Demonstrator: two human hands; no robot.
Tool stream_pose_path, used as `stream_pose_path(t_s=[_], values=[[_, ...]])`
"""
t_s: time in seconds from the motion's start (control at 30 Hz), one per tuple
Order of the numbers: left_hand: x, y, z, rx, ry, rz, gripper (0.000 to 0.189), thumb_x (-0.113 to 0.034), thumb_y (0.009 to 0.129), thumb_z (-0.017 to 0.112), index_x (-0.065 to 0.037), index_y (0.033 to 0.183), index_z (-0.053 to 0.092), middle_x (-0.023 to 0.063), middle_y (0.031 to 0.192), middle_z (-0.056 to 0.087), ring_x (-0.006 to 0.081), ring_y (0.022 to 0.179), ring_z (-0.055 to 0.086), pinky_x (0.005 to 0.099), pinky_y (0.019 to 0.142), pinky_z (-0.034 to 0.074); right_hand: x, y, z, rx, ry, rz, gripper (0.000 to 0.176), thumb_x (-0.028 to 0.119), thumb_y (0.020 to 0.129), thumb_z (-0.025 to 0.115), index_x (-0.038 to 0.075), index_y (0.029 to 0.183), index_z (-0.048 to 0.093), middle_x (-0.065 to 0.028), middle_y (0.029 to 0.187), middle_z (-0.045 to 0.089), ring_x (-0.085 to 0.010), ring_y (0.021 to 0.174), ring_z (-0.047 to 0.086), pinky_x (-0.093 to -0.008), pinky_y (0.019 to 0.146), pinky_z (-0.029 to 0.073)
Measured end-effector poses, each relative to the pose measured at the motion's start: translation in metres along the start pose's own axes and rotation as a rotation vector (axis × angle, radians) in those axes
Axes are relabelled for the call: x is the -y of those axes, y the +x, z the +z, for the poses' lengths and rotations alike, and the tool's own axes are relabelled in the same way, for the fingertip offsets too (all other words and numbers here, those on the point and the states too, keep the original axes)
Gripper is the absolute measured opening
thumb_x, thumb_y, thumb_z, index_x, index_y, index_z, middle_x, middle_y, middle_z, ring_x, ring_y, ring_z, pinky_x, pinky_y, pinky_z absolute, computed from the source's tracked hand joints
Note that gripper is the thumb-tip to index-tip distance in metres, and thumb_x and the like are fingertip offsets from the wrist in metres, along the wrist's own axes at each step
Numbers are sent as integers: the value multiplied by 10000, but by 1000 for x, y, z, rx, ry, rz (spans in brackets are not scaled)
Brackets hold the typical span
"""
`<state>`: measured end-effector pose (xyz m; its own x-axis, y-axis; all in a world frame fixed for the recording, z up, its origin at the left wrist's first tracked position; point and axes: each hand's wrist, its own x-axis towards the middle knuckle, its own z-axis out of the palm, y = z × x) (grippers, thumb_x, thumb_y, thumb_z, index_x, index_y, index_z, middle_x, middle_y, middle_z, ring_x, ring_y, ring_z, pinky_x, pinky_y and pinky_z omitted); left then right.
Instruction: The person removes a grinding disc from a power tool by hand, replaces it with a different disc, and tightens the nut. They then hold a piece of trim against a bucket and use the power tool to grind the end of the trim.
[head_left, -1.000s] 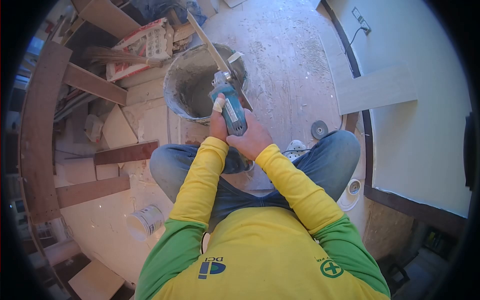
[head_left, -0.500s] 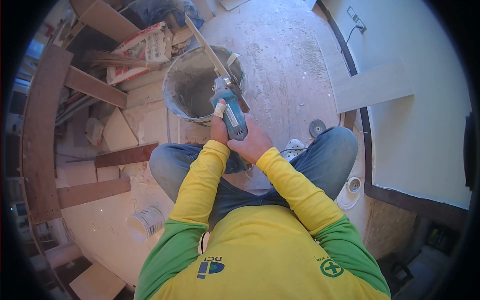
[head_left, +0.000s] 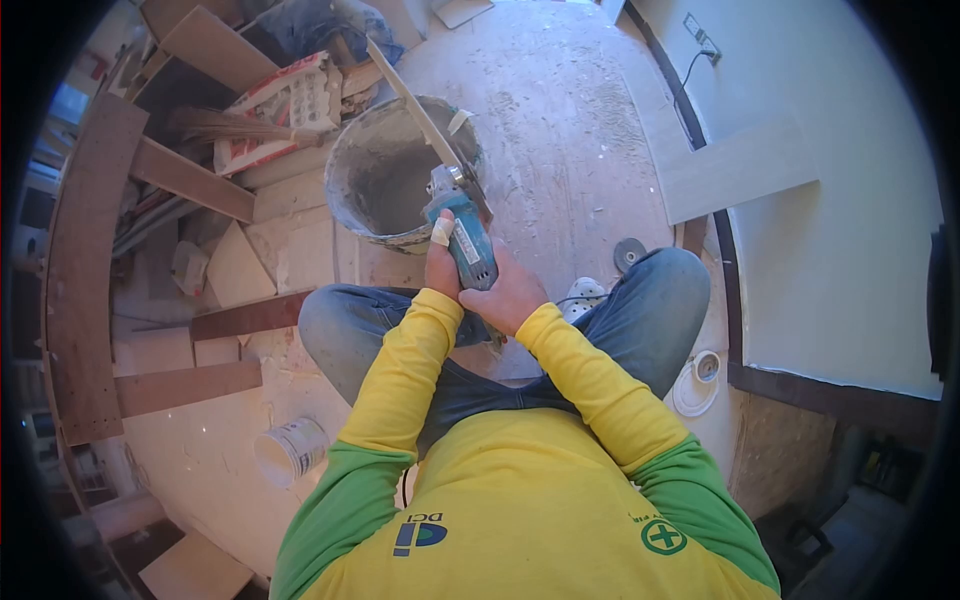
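Observation:
A teal angle grinder is held in front of the bent knees, its metal head pointing away from the body. My left hand wraps round its left side, with pale tape on the thumb. Around the lower right of the body is my right hand, its thumb across the rear end. A long, thin pale strip extends up and left from beside the grinder's head; how it is held there I cannot tell. Beyond the grinder stands a large, dirty bucket, partly behind the tool.
A loose disc lies by the right knee, with a white cable coil further down. At left are wooden boards, a straw broom and a small white bucket. A plugged-in cord hangs at the right wall.
The view has shifted slightly. The grinder, strip and both hands are in nearly the same place, and both hands still hold the grinder.

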<state>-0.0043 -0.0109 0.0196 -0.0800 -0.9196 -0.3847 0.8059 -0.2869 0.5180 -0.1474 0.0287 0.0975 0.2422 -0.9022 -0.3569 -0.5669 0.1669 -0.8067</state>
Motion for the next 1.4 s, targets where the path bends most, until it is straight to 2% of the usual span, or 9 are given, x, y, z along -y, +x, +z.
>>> stream_pose_path(t_s=[0.17, 0.6, 1.0, 1.07, 1.13, 1.17, 1.3, 1.37, 1.4], values=[[3, -4, 3, -53, 28, 12, 633, -568, 933, 615, -1, 1214, 595, 119, 1061, 665, 240, 917, 659, 363, 845, 560, 1, -5, -1, -12, 6, -12, 964, 362, 721, 738, 2, 1509, 315, -312, 1212, 637, -460, 1137, 618, -472, 1006, 484], [13, -9, -4, -10, 49, 33, 637, -575, 945, 592, 6, 1205, 613, 128, 1068, 672, 247, 947, 665, 376, 868, 563, -7, -14, 0, -14, 10, -7, 966, 352, 717, 743, -2, 1508, 319, -321, 1214, 634, -467, 1140, 616, -471, 1009, 484], [16, -27, 3, 3, 85, 41, 632, -532, 941, 623, 14, 1256, 584, 147, 1158, 668, 274, 1075, 645, 402, 964, 533, -9, -39, -1, -68, 46, -41, 953, 350, 728, 739, 9, 1506, 308, -311, 1175, 641, -478, 1104, 619, -488, 977, 495], [2, -46, 41, 4, -18, 98, 648, -535, 944, 615, 12, 1288, 567, 155, 1153, 669, 289, 1079, 642, 399, 966, 533, -3, -40, -3, -88, 31, -162, 946, 341, 743, 739, 16, 1512, 294, -302, 1183, 628, -480, 1071, 626, -502, 950, 502], [-17, -54, 53, 11, 91, 113, 636, -538, 947, 607, 9, 1269, 570, 153, 1138, 671, 296, 1063, 645, 411, 966, 533, 9, -39, -7, -90, 53, -202, 938, 345, 752, 740, 7, 1510, 304, -304, 1209, 616, -472, 1103, 615, -490, 953, 501], [-28, -53, 53, 21, 188, 130, 625, -542, 950, 599, 5, 1251, 573, 150, 1123, 673, 304, 1048, 649, 422, 966, 533, 14, -35, -8, -89, 62, -244, 929, 350, 762, 742, -2, 1509, 314, -307, 1234, 605, -464, 1134, 604, -477, 957, 499], [-67, -45, 38, 86, 175, 142, 606, -564, 946, 589, -5, 1180, 586, 138, 1072, 675, 317, 1007, 656, 452, 964, 531, 28, -7, -4, -54, 115, -362, 950, 346, 769, 746, -16, 1516, 284, -300, 1240, 594, -459, 1133, 598, -472, 966, 494], [-84, -47, 52, 91, 138, 160, 601, -585, 934, 591, -21, 1140, 573, 112, 1029, 668, 322, 936, 656, 474, 944, 529, 47, -1, -16, 88, 99, -416, 980, 348, 768, 764, -28, 1520, 260, -292, 1214, 597, -439, 1123, 599, -473, 969, 489], [-91, -45, 55, 78, 149, 159, 601, -585, 934, 591, -21, 1140, 573, 112, 1029, 668, 322, 936, 656, 474, 944, 529, 51, 4, -13, 39, 88, -461, 996, 354, 748, 793, -12, 1519, 280, -278, 1220, 589, -429, 1129, 586, -480, 969, 482]])
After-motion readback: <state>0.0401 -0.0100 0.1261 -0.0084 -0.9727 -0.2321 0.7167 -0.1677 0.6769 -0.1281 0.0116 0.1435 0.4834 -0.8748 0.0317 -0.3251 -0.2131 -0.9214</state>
